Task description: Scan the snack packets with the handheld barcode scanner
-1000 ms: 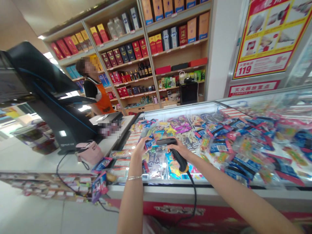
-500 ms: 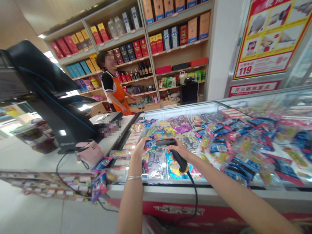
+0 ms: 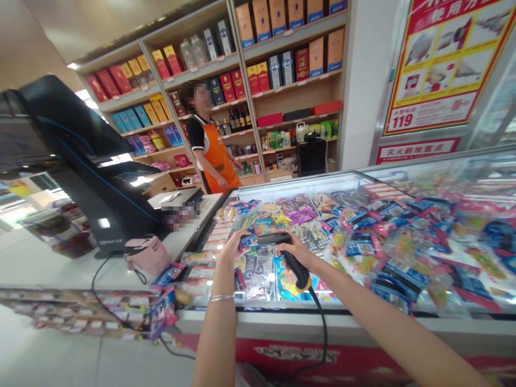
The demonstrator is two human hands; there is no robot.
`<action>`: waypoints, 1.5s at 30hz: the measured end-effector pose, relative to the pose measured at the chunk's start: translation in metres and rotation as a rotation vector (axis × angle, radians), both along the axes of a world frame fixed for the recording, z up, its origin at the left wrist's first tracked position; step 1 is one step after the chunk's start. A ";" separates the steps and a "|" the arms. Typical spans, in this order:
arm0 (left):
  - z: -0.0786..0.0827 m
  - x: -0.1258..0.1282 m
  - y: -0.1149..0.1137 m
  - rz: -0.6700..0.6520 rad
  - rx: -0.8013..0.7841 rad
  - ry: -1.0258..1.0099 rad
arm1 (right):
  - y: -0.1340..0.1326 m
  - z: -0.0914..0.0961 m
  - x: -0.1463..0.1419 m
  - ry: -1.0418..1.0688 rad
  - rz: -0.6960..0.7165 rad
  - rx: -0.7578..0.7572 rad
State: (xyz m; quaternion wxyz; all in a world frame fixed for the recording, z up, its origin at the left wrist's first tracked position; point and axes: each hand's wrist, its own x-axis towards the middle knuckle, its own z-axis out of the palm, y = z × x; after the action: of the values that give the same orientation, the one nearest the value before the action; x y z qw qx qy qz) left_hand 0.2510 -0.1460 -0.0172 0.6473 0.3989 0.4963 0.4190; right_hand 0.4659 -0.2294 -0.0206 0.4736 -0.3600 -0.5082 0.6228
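Note:
My right hand (image 3: pixel 299 251) is closed around the handle of a black barcode scanner (image 3: pixel 297 269), whose cable hangs down over the front of the freezer. The scanner's head points left toward my left hand (image 3: pixel 233 248), which grips a small blue snack packet (image 3: pixel 249 239). Scanner head and packet are close together; I cannot tell whether they touch. Both hands are above the glass-topped chest freezer (image 3: pixel 266 313). Many blue and pink snack packets (image 3: pixel 405 271) lie in a heap on its top to the right.
Left of the freezer, a white counter (image 3: pixel 36 271) carries a black checkout terminal (image 3: pixel 108 199) and a pink pouch (image 3: pixel 148 255). A person in an orange apron (image 3: pixel 220 156) stands behind it, before shelves (image 3: pixel 290 86) of boxed goods. Packets (image 3: pixel 164 309) overhang the counter's edge.
The person in the orange apron has moved to the right along the shelves. My hands, the scanner and the packet hold nearly the same position.

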 end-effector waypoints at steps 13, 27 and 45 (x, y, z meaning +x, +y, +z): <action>0.029 0.029 -0.012 0.083 0.344 0.275 | -0.023 0.042 0.058 0.153 -0.225 -0.003; 0.046 0.240 -0.061 -0.207 1.031 0.589 | -0.131 0.032 0.261 0.207 -0.649 -0.091; -0.007 0.301 -0.090 -0.274 1.250 1.006 | -0.137 -0.034 0.304 0.257 -0.758 -0.105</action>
State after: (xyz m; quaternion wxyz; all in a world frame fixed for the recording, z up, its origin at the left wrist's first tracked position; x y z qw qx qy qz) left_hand 0.5516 -0.2357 -0.0237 0.0499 0.8843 0.3489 0.3064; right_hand 0.7697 -0.3667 -0.0547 0.7104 -0.4648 -0.2435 0.4691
